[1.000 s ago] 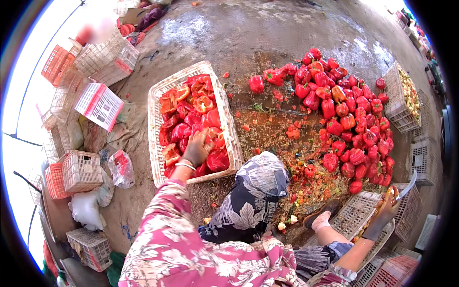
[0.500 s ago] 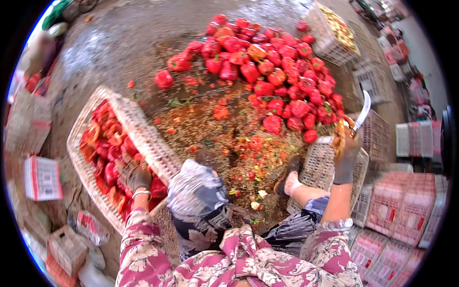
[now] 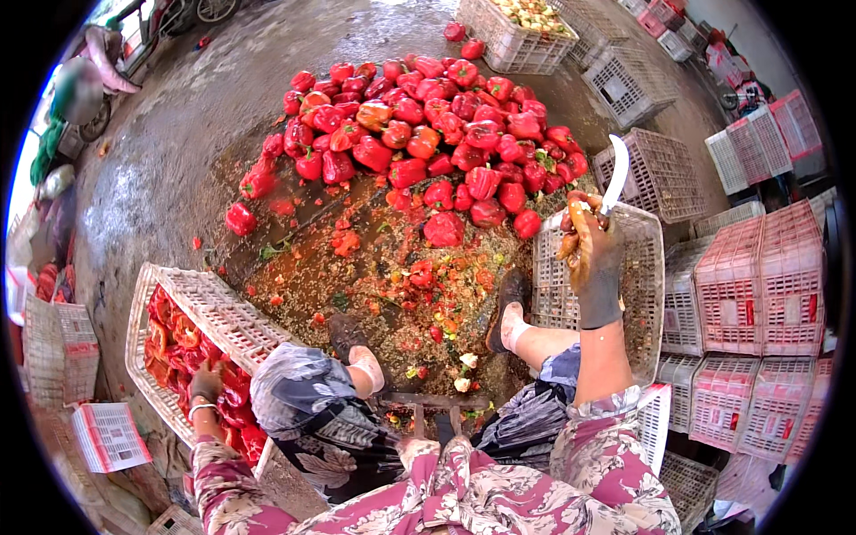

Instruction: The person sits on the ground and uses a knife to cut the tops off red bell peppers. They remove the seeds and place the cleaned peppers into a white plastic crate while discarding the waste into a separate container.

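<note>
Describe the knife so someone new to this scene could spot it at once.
Start at the big heap of red bell peppers, then go right to the right hand, seen over an off-white lattice crate. The knife projects from that hand toward the picture's top. Its smooth, pale blade, curving left at the tip, sets it apart from the round peppers and perforated crates.

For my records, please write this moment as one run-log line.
Left hand: at cut peppers in crate | Right hand: holding curved knife | Pepper pile: on floor ahead
</note>
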{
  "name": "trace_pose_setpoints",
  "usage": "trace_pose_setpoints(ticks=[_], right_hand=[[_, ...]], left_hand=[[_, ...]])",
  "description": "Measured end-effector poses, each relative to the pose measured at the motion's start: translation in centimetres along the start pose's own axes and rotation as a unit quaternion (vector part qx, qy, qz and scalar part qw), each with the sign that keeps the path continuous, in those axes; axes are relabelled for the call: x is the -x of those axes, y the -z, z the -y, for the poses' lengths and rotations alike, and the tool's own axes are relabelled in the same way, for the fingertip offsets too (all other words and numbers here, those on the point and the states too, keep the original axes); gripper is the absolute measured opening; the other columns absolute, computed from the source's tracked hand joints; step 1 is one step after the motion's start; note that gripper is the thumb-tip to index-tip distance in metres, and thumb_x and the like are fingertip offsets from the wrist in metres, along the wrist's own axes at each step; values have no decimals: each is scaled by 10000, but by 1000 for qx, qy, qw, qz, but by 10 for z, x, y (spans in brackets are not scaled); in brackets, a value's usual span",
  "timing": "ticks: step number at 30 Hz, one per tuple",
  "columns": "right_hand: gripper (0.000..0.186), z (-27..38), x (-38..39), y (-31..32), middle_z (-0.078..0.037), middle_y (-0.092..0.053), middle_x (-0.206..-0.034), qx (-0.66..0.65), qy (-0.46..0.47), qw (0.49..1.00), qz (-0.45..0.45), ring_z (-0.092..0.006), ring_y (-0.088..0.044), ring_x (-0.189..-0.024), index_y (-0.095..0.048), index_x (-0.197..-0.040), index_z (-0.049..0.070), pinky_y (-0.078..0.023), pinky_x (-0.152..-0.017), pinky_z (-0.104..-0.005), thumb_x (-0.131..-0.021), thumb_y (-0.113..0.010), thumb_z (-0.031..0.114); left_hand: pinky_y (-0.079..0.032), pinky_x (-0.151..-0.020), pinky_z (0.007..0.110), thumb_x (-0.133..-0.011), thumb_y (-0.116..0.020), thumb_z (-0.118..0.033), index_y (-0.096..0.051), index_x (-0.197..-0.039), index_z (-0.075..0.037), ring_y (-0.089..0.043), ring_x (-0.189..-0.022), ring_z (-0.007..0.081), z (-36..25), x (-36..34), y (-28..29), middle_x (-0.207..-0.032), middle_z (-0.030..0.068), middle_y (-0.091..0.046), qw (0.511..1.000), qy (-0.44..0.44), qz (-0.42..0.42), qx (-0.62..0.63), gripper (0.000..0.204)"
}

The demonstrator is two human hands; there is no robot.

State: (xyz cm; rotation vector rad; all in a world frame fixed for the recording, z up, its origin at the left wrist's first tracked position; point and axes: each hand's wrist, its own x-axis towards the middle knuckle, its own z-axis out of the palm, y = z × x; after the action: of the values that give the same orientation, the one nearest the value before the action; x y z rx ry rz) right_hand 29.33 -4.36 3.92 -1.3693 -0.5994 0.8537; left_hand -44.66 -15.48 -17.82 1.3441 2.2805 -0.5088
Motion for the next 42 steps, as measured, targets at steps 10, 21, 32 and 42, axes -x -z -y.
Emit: trace_pose_setpoints(ticks=[10, 21, 32, 42], right_hand=[[263, 13, 5, 41, -51, -630, -826, -5, -30, 1000, 4, -91, -574, -644, -636, -1103, -10, -437, -501, -209, -853, -625, 68], [379, 25, 12, 51, -98, -587, -682, 51, -53, 997, -8, -70, -470, -417, -567, -1185, -57, -417, -371, -218, -897, -648, 177], [353, 21, 12, 35, -122, -592, -704, 57, -72, 995, -25, -93, -483, -437, -575, -1158, -85, -404, -362, -226, -859, -615, 98], [327, 2, 16, 26, 1, -550, -723, 160, -54, 980, 107, -42, -439, -554, -652, -1138, -11, -352, -482, -229, -813, -629, 5]], left_hand=[[-522, -842, 425, -844, -714, -379, -634, -1110, -38, -655, -994, 347, -374, 45, 182, -1092, 184, -669, 916, -379, -108, 73, 440], [-483, -957, 471, -738, -731, -147, -359, -1403, -120, -489, -1253, 332, -630, -1, -72, -1368, 168, -462, 872, -479, -99, -21, 762], [-456, -979, 462, -703, -782, -55, -455, -1293, -48, -498, -1185, 419, -635, 21, -87, -1230, 236, -513, 910, -348, -18, 224, 675], [-487, -888, 420, -668, -783, -41, -554, -1110, -48, -563, -1045, 361, -567, 138, 99, -1110, 174, -555, 757, -563, -91, 318, 497]])
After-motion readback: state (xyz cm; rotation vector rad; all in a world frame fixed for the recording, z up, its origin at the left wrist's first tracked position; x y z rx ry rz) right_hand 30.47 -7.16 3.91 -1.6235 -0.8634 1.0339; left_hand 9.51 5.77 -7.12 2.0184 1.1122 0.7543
